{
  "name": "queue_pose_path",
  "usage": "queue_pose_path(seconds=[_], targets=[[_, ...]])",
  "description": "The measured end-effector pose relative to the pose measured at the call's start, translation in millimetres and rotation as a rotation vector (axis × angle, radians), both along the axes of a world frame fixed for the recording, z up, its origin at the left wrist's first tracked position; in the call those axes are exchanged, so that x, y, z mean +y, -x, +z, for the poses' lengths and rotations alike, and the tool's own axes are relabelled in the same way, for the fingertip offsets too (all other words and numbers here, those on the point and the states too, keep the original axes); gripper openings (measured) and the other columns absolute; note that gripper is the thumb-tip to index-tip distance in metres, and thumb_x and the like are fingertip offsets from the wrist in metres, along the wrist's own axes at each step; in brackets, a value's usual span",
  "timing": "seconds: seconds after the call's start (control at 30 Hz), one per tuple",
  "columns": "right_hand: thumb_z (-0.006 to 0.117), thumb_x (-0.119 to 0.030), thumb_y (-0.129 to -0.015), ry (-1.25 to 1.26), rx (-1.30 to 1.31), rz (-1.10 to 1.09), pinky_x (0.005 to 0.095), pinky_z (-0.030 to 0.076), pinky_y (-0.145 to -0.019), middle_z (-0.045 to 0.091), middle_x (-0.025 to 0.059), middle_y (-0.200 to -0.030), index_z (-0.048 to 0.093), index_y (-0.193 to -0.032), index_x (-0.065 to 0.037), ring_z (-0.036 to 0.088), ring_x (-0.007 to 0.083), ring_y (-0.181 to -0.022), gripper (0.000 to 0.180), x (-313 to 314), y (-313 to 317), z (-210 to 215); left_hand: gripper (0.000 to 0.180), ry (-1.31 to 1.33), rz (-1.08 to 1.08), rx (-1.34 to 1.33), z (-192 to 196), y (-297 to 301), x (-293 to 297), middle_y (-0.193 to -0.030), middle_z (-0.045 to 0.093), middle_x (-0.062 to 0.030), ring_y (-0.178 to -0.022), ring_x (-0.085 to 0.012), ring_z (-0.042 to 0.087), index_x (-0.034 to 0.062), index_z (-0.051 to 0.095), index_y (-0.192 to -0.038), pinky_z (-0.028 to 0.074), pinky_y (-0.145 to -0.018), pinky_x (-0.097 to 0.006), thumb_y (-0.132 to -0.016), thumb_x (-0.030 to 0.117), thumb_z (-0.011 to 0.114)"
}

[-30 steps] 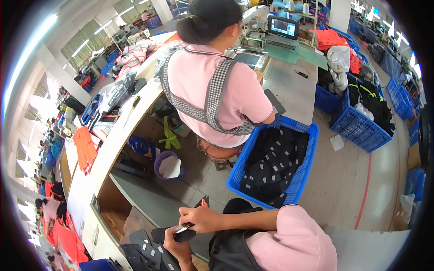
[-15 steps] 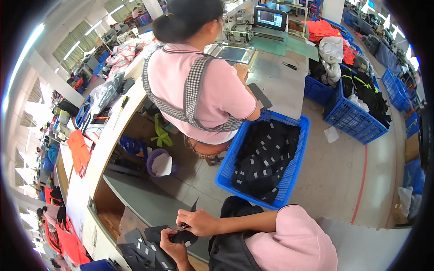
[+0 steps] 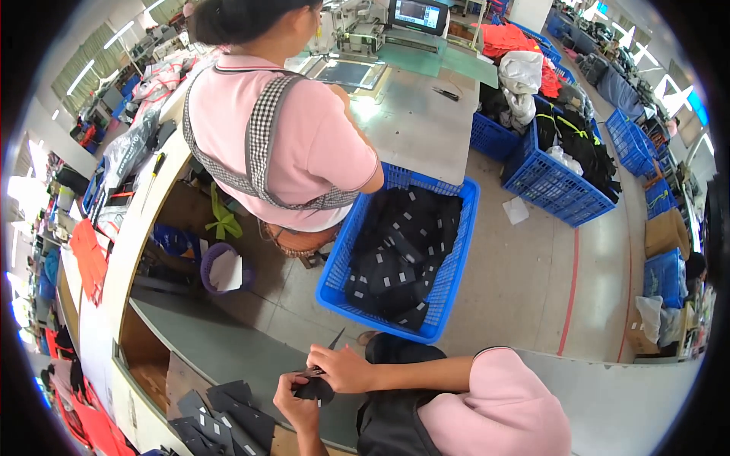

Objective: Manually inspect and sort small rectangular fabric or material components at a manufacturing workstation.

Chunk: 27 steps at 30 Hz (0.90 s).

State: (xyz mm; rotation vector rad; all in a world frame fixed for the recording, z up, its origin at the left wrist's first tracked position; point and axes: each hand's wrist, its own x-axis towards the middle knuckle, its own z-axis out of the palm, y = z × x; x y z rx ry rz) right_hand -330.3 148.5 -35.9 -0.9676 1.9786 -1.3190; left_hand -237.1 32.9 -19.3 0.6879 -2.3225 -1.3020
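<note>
A: What is the person working on?
B: A black fabric piece [image 3: 312,389] is hanging between the left hand [image 3: 295,401] and the right hand [image 3: 344,370], a small white tag [image 3: 320,403] showing at its lower edge. The left hand is pinching it from 8 o'clock; the right hand, at 2 o'clock, is closing around what is looking like a small metal cutting tool [image 3: 310,372]. Whether the blades are touching cloth, I cannot tell.
A: And close by?
B: A pile of dark pieces [image 3: 220,427] is lying at 8 o'clock. At 1 o'clock a blue crate [image 3: 455,266] is holding similar tagged pieces.
A: What is changing?
B: Half a second ago a dark piece was lying at the edge of the table [image 3: 426,125] above the crate; now it is no longer showing there, and a greyish strip [image 3: 407,247] is lying atop the load. Probably it is the same one, so the crate is seemingly gaining while the hands are keeping theirs.
A: Farther out?
B: Just left of 12 o'clock, a co-worker [image 3: 277,144] in pink is sitting near a lit screen [image 3: 417,15]. Toward 2 o'clock, another blue basket [image 3: 563,190] is holding black cloth.
</note>
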Motion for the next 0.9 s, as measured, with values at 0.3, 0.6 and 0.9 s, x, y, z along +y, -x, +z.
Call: queue_pose_path(seconds=[0.3,0.6,0.9], targets=[[0.056,-0.009,-0.08,0.017,-0.024,0.042,0.0442,0.04,-0.062,0.05,0.0055,-0.094,0.048,-0.093,-0.008,0.056,0.0284,-0.082,0.015,4.7,-2.2,-13.4,0.015,-0.017,0.082,-0.021,-13.5,-12.7,12.6,-0.069,0.056,-0.003,-0.063,-0.0066,0.05,0.0003,0.047,-0.071,0.042,-0.058,-0.02,-0.066,-0.008,0.058],[0.059,-0.004,-0.076,0.24,-0.12,-0.014,0.0325,0.047,-0.067,0.056,0.0073,-0.087,0.055,-0.094,-0.005,0.06,0.0239,-0.079,0.019,55.9,13.4,-23.9,0.015,0.149,0.186,0.049,-5.1,-0.3,82.6,-0.073,0.061,-0.0095,-0.067,-0.0152,0.057,0.0009,0.049,-0.071,0.046,-0.061,-0.025,-0.064,-0.009,0.057],[0.065,-0.012,-0.079,0.275,0.033,-0.078,0.0317,0.046,-0.062,0.053,0.0108,-0.091,0.053,-0.102,-0.005,0.057,0.0262,-0.075,0.027,123.3,54.7,24.6,0.021,0.558,0.2,0.184,31.9,32.3,119.7,-0.081,0.063,-0.0101,-0.074,-0.0274,0.061,0.0054,0.05,-0.071,0.048,-0.063,-0.033,-0.059,-0.005,0.064]])
